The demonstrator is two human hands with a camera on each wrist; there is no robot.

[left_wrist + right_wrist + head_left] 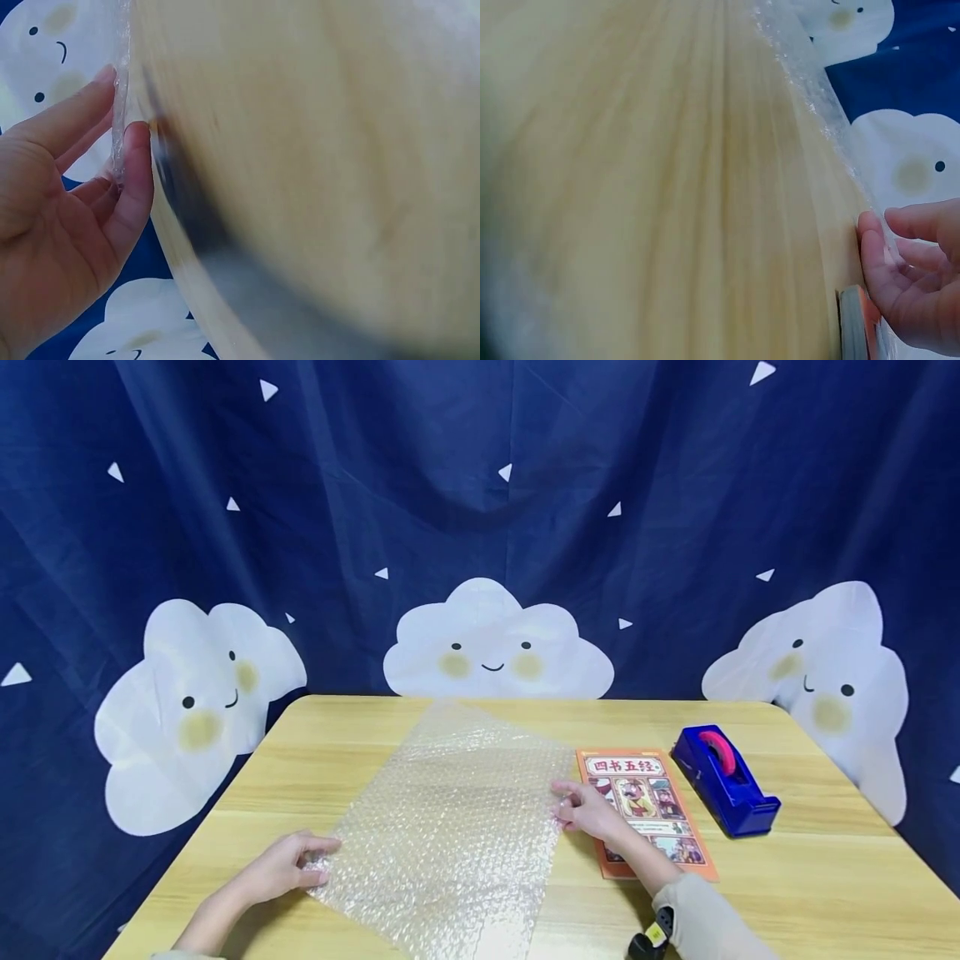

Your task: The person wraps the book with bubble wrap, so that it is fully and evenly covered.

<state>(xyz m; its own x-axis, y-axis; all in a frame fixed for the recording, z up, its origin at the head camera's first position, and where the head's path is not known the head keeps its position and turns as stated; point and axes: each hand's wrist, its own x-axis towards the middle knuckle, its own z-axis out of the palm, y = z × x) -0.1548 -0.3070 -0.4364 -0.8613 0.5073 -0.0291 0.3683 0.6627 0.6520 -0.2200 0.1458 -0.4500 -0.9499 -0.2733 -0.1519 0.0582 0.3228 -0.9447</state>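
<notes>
A sheet of clear bubble wrap (450, 827) lies over the middle of the table, set at a slant. At its left side my left hand (277, 867) pinches the edge between thumb and fingers; the left wrist view shows this bubble wrap (121, 82) edge-on in that hand (71, 195). On the opposite side my right hand (592, 814) pinches the right edge, its forearm passing over an orange comic-style book (637, 797). The right wrist view shows the right hand (922, 277) at the wrap's edge, close to the book's corner (853, 322).
A blue tape dispenser (723, 785) with a pink-red roll stands right of the book. Below the right sleeve is a black device (651, 939) with a yellow label. The wooden table (825, 860) backs onto a navy curtain (480, 485) with printed clouds.
</notes>
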